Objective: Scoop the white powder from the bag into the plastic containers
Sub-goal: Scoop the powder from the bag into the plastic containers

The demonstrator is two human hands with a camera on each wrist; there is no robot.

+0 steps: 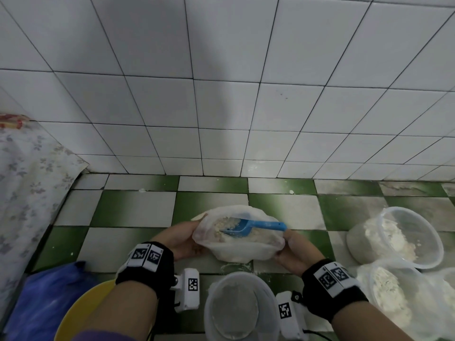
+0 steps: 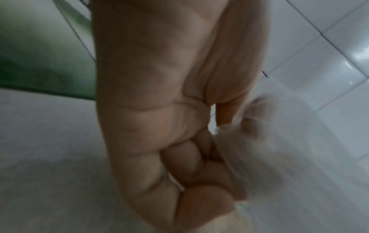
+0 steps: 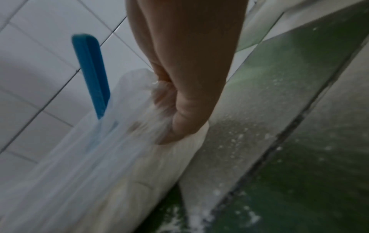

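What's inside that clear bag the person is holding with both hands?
Clumpy white powder and a blue scoop, its bowl lying on the powder, handle poking over the rim of the bag. The powder beneath the scoop and lower down is hidden by the cloudy film.

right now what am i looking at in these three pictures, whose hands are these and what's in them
No machine: a person's bare hands, filmed by three cameras. The wide picture comes from the head; the two close-ups come from the wrists, looking along each hand. On the green and white tiled floor sits a clear bag of white powder, a blue scoop resting inside, unheld. The left hand and right hand each grip a bag edge, fingers curled on the plastic. Nearby: a near container by the wrists, and an upper container and lower container on the right, both holding powder.
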